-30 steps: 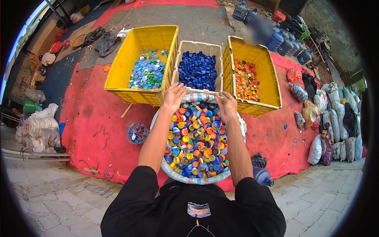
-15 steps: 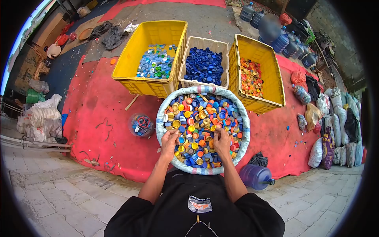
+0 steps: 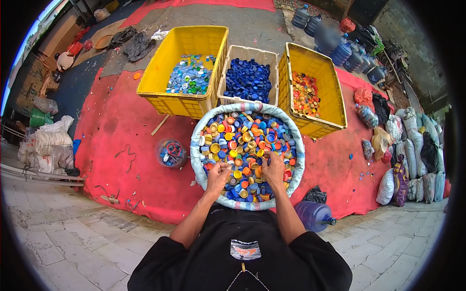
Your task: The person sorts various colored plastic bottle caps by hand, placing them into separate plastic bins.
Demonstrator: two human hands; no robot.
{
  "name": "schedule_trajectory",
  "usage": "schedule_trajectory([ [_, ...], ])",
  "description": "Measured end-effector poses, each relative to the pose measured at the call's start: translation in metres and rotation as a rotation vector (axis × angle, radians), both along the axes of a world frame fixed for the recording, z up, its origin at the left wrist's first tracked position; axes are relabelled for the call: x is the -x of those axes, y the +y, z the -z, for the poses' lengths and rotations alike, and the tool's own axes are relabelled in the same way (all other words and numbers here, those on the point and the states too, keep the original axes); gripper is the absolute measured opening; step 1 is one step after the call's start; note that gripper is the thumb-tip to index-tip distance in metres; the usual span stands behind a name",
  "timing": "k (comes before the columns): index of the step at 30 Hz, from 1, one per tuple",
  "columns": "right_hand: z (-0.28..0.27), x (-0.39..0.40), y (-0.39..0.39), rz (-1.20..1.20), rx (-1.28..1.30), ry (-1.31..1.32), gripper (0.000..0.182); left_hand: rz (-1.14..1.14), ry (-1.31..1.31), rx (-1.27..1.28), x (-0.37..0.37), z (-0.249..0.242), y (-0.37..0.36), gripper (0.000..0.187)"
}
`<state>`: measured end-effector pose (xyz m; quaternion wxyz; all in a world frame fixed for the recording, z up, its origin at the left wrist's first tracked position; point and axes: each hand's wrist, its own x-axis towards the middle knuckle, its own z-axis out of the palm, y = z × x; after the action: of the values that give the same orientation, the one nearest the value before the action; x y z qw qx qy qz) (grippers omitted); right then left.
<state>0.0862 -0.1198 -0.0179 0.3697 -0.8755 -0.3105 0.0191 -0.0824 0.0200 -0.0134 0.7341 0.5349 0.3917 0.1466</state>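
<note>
A round, cloth-rimmed basin [image 3: 297,138] stands right in front of me, full of mixed bottle caps [image 3: 242,145] in blue, yellow, orange, red and white. Over the left part of the heap, my left hand [image 3: 218,178] has its fingers drawn together in a pinch; whatever lies between them is too small to make out. My right hand [image 3: 274,169] is over the right part with thumb and fingers curled together at the caps. Its grip is partly hidden, so I cannot name what it holds.
Beyond the basin stand a yellow crate [image 3: 170,104] of light-blue and green caps, a white crate [image 3: 248,103] of dark-blue caps, and another yellow crate [image 3: 323,127] of orange-red caps. A clear tub [image 3: 171,153] sits left; a large water bottle [image 3: 313,216] lies right.
My left hand has moved right and inward from the basin's left side, its fingers drawn together. My right hand has shifted slightly upward over the caps.
</note>
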Motion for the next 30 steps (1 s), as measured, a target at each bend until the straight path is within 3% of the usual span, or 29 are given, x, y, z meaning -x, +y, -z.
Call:
schedule_trajectory([
  [8, -0.01, -0.009, 0.019, -0.072, 0.13, -0.184, 0.039, 0.003, 0.013, 0.022, 0.001, -0.002, -0.008, 0.018],
  [13, -0.015, -0.01, 0.021, -0.131, 0.24, -0.145, 0.046, 0.002, 0.021, -0.027, 0.003, 0.006, -0.007, 0.019],
  [17, -0.008, -0.013, 0.021, -0.162, 0.255, -0.164, 0.053, 0.03, 0.049, -0.141, 0.003, 0.009, -0.007, 0.021],
  [20, -0.007, -0.014, 0.019, -0.163, 0.092, -0.135, 0.054, 0.104, 0.113, -0.348, 0.004, 0.013, -0.006, 0.024],
  [23, -0.002, -0.012, 0.017, -0.044, -0.061, 0.128, 0.056, 0.206, 0.226, -0.424, 0.001, -0.008, -0.009, 0.031],
  [26, -0.015, -0.009, 0.008, 0.046, -0.487, 0.825, 0.06, 0.278, 0.19, -0.933, 0.001, -0.003, -0.014, 0.04],
  [30, -0.03, 0.001, -0.019, -0.038, -1.163, 1.455, 0.052, 0.343, 0.184, -0.962, -0.003, -0.003, -0.018, 0.048],
])
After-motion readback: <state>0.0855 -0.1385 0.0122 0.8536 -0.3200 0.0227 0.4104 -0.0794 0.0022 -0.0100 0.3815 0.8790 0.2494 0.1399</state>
